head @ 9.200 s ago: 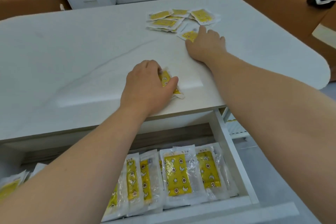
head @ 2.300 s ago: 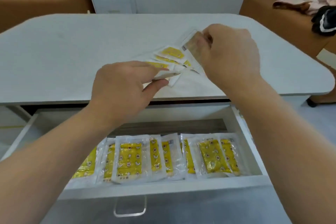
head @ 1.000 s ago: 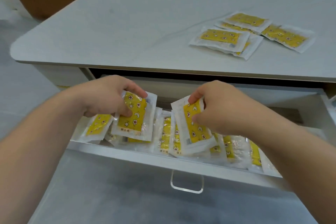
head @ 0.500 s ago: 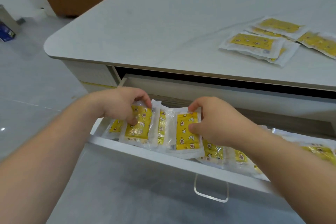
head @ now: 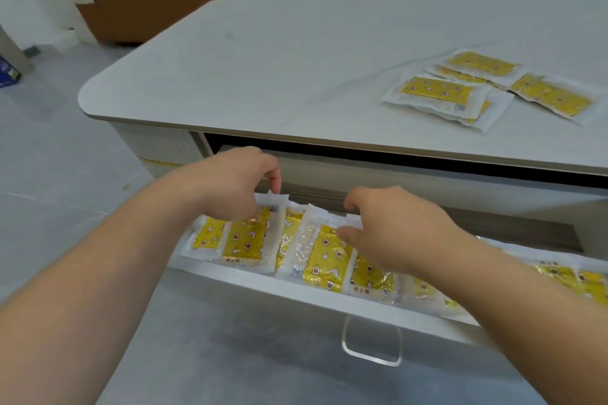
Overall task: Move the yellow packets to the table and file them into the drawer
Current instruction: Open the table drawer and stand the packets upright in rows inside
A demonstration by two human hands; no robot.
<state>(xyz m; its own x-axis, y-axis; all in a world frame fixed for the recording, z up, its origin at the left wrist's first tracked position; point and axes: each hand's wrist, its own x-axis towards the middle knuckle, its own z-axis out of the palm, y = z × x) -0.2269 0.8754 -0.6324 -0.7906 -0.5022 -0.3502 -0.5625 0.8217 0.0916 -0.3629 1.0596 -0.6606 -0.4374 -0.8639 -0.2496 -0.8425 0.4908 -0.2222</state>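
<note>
Grey table (head: 296,59), yellow packets (head: 437,92), print unreadable

Couldn't read any txt. Small dark chars along bottom edge of yellow packets (head: 245,240) in drawer (head: 296,293), too blurry to make out; no brand or nos. legible.

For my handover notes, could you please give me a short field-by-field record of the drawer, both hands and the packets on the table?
Drawer: pulled open, yellow packets overlapping in a row inside
Left hand: pinches top edge of second packet from left
Right hand: pinches top edge of fourth packet from left
Table: packet pile lying at its right, not yet filed
</note>
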